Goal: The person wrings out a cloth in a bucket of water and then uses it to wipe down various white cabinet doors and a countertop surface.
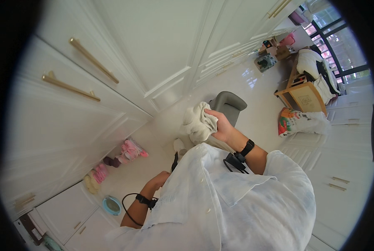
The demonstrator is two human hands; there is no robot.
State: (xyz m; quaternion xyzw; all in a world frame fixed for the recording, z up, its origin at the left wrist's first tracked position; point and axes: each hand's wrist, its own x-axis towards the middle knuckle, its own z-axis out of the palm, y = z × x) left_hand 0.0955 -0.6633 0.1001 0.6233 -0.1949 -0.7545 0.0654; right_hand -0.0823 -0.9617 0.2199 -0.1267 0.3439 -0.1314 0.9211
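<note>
A cloth sits in the right hand, in front of the person's body; a chair stands on the floor just beyond that hand. The left hand is lower and to the left, against the body's left side, partly hidden by the shirt. Cupboards run along the left and ahead. At their foot on the left lies a bundle, with a basin nearer the person. On the right, a sack rests just before a wooden frame with bedding on it; a window is behind.
</note>
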